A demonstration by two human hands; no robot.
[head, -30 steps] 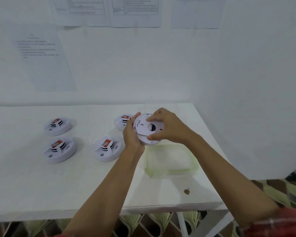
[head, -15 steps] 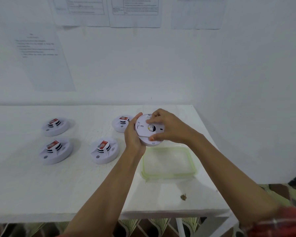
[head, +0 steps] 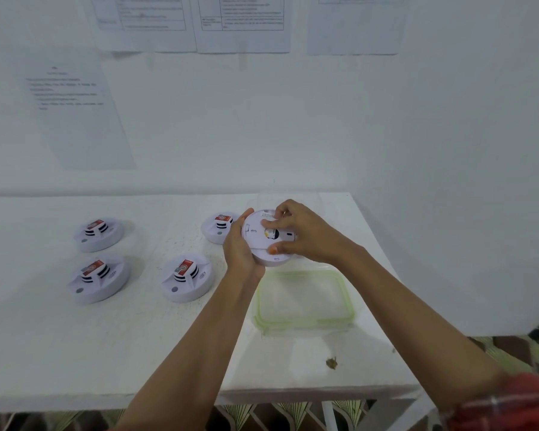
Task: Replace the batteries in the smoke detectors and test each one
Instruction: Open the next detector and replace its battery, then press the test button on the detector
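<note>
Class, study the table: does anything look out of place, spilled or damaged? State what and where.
A small brown scrap lies on the white table near its front edge, just in front of the green-rimmed lid. It matches nothing else there; what it is cannot be told. Nothing else stands out.

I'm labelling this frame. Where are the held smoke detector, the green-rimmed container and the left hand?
held smoke detector [head: 255, 236]: head view, its white back plate.
green-rimmed container [head: 305, 326]: head view, its near rim.
left hand [head: 240, 256]: head view, middle of the hand.
</note>
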